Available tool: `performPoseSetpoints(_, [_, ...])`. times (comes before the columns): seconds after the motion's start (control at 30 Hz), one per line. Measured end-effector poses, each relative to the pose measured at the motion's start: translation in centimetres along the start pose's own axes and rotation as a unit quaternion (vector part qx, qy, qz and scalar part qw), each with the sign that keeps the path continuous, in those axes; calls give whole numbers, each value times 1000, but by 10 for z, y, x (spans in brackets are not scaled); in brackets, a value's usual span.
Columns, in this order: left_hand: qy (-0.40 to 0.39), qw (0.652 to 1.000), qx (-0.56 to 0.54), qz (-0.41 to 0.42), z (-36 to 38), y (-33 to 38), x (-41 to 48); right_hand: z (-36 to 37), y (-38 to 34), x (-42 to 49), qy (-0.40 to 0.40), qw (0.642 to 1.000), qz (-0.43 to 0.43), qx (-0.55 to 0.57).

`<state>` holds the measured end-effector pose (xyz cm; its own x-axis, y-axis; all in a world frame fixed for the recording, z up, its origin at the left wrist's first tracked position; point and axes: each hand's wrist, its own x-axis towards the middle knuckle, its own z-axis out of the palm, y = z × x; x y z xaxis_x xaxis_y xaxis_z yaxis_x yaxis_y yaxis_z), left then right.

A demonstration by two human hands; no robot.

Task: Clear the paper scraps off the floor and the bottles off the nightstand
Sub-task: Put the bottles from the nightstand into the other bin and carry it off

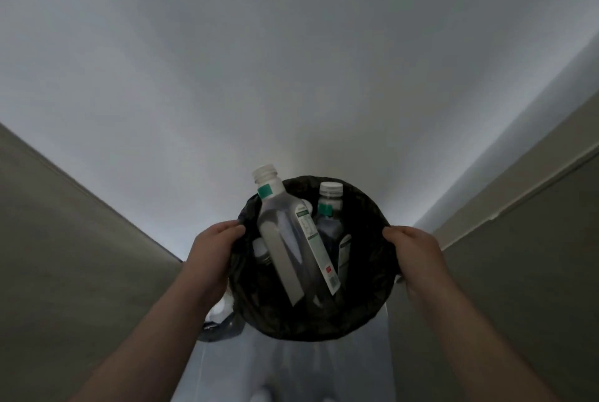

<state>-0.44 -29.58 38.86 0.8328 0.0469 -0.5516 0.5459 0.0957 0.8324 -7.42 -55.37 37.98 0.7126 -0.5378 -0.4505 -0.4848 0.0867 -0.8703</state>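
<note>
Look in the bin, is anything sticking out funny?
Yes. The tall clear bottle leans slantwise in the black-lined bin, its white top poking up past the far rim. The shorter bottle beside it sits lower. The left hand and right hand grip the rim.

A pale grey-white surface (291,61) is recorded across the upper and central frame; whether it is floor or wall cannot be determined. It is flanked at lower left by a flat grey-brown panel (81,255) and at lower right by a second grey-brown panel (518,288), on which a stepped edge (544,186) is noted. Lighting is dim and is brightest at centre.
</note>
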Motion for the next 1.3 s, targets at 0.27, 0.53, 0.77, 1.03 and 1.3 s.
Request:
performPoseSetpoints(0.27, [9, 997, 22, -67, -11, -116, 118, 54, 113, 95, -22, 994, 64, -85])
performPoseSetpoints(0.53, [22, 990, 76, -115, -28, -251, 207, 93, 253, 171, -55, 977, 117, -168])
performPoseSetpoints(0.77, [34, 978, 142, -148, -43, -354, 282, 129, 363, 232, -68, 967, 142, -198])
performPoseSetpoints(1.03, [58, 971, 161, -168, -70, -430, 355, 176, 449, 278, -59, 963, 136, -225])
performPoseSetpoints(1.3, [69, 967, 205, -131, -92, -453, 385, 215, 489, 300, -73, 954, 100, -272])
